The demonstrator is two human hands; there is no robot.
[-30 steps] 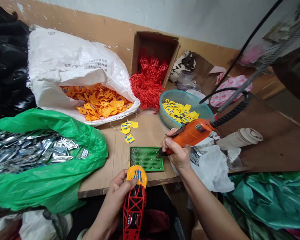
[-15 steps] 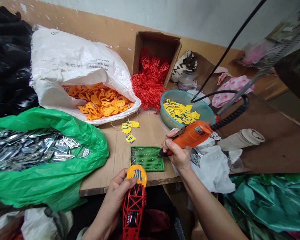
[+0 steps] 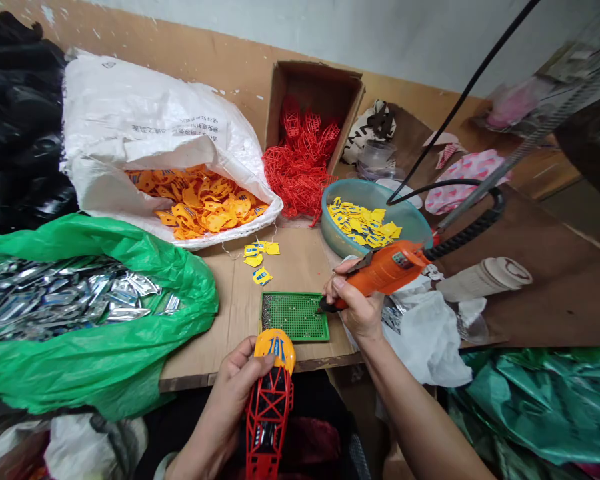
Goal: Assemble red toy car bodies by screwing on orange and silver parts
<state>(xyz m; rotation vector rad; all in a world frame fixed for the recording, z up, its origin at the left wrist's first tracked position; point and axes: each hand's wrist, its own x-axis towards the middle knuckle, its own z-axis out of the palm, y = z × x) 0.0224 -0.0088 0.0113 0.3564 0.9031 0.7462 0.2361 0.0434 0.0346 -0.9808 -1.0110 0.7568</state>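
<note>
My left hand is closed on a toy body with a red lattice frame and a rounded orange-yellow plate at its upper end. The thumb presses on that plate, which bears a blue sticker. My right hand grips an orange electric screwdriver, tilted down to the left. Its tip is over the right part of a green perforated screw tray, where small screws lie, mostly along the left side. Whether the tip touches a screw is too small to tell.
Behind the tray lie several yellow pieces. A teal basin holds more. Around them are a white sack of orange plates, a cardboard box of red frames, a green bag of silver parts, and a white bottle. A black cable hangs at right.
Almost nothing has moved. Both hands keep their holds, and the screwdriver tip stays over the tray; the view has shifted very slightly.
</note>
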